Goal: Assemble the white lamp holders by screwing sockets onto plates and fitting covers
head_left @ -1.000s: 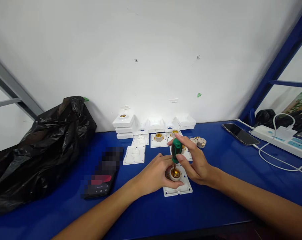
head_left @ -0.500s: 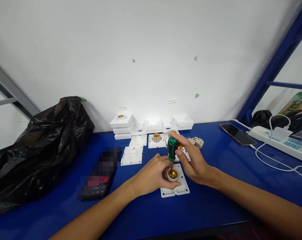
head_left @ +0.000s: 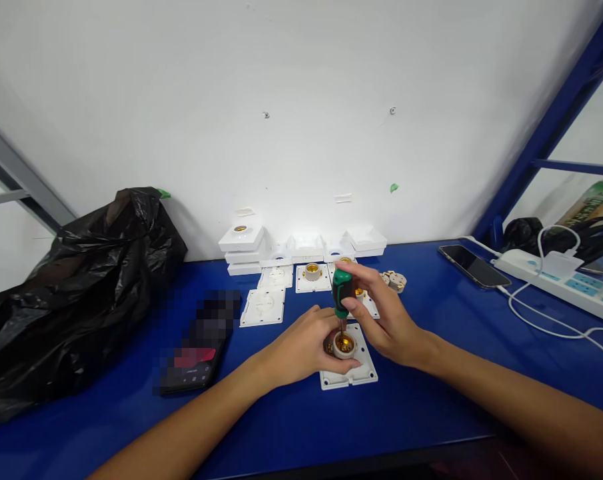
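Note:
My right hand [head_left: 388, 317] grips a short screwdriver [head_left: 342, 293] with a green and black handle. It stands nearly upright, its shaft reaching down into a round lamp socket [head_left: 345, 344] with a brass-coloured inside. That socket sits on a square white base plate [head_left: 354, 381] on the blue table. Thumb and fingers of my left hand [head_left: 308, 350] are closed around the socket from the left. The tip of the screwdriver cannot be made out clearly inside the socket. Just beyond my hands lies another white plate with a socket [head_left: 312, 272] on it.
White square covers [head_left: 244, 248] are stacked along the wall, with flat white plates [head_left: 264, 307] before them. Loose sockets [head_left: 395, 283] lie right of these. A black plastic bag [head_left: 91, 287] and a phone [head_left: 194, 370] are at left. Another phone [head_left: 474, 265] and a power strip [head_left: 571, 283] are at right.
The screwdriver handle and my right-hand fingers have shifted very slightly. My left hand keeps its hold on the socket. The whole view has moved a little.

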`<state>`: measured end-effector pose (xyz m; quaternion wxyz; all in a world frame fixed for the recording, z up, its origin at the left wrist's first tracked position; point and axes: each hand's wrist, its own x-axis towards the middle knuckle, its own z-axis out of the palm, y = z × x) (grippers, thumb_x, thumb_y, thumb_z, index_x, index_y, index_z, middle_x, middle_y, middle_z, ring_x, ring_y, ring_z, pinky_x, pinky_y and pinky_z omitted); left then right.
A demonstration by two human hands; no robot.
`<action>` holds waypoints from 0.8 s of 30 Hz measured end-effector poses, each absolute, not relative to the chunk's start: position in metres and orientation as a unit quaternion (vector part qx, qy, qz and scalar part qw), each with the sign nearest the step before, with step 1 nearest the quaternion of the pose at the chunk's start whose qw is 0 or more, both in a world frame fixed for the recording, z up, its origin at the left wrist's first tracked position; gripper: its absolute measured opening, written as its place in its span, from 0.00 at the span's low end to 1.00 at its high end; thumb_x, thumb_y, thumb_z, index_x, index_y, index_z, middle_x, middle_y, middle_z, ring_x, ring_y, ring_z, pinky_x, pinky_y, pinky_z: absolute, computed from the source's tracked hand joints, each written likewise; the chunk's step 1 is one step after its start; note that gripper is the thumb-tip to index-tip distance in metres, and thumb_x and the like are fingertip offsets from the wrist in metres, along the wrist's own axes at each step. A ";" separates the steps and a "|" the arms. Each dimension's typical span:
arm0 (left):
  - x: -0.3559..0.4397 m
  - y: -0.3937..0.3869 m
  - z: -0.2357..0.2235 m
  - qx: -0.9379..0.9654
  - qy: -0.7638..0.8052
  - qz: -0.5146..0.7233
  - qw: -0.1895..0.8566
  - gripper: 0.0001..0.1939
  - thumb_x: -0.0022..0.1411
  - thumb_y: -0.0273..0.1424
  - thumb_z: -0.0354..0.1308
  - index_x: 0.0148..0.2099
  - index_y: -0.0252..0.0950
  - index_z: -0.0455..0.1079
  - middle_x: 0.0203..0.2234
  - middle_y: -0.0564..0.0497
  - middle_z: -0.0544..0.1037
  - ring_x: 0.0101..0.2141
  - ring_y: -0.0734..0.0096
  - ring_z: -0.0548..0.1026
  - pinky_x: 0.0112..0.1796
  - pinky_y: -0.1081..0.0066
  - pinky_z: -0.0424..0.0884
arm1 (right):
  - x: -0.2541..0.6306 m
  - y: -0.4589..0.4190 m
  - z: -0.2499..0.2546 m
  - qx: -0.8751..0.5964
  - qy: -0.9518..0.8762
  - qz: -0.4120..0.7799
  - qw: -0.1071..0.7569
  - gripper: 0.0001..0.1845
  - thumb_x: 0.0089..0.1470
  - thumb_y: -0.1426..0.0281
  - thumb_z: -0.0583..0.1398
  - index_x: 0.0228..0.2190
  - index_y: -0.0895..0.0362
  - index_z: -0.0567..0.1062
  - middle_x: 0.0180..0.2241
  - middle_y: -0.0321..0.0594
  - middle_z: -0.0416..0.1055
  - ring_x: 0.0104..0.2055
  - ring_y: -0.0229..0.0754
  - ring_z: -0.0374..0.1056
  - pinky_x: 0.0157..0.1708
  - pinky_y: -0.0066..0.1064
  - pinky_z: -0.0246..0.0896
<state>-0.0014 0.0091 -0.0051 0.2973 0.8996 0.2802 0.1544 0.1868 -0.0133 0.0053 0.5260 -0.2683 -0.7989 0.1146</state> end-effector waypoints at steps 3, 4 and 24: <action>-0.001 0.009 -0.004 0.900 0.283 0.142 0.299 0.15 0.59 0.41 0.69 0.41 0.36 0.74 0.32 0.52 0.72 0.33 0.66 0.70 0.39 0.67 0.67 | 0.187 -0.013 0.002 -0.269 -0.760 0.099 0.583 0.28 0.60 0.71 0.65 0.58 0.46 0.64 0.39 0.37 0.69 0.33 0.41 0.67 0.34 0.37 0.72; -0.001 0.009 -0.003 0.900 0.285 0.139 0.299 0.15 0.60 0.41 0.69 0.39 0.35 0.73 0.31 0.53 0.72 0.33 0.67 0.69 0.38 0.67 0.67 | 0.187 -0.013 0.002 -0.264 -0.758 0.089 0.590 0.29 0.59 0.71 0.66 0.58 0.45 0.64 0.38 0.36 0.69 0.34 0.41 0.67 0.35 0.37 0.72; 0.000 0.009 -0.001 0.894 0.274 0.150 0.322 0.14 0.60 0.40 0.68 0.35 0.37 0.69 0.26 0.56 0.69 0.29 0.71 0.67 0.31 0.71 0.63 | 0.185 -0.018 0.014 -0.192 -0.806 0.064 0.556 0.26 0.63 0.78 0.59 0.60 0.51 0.65 0.47 0.43 0.75 0.47 0.46 0.72 0.47 0.45 0.68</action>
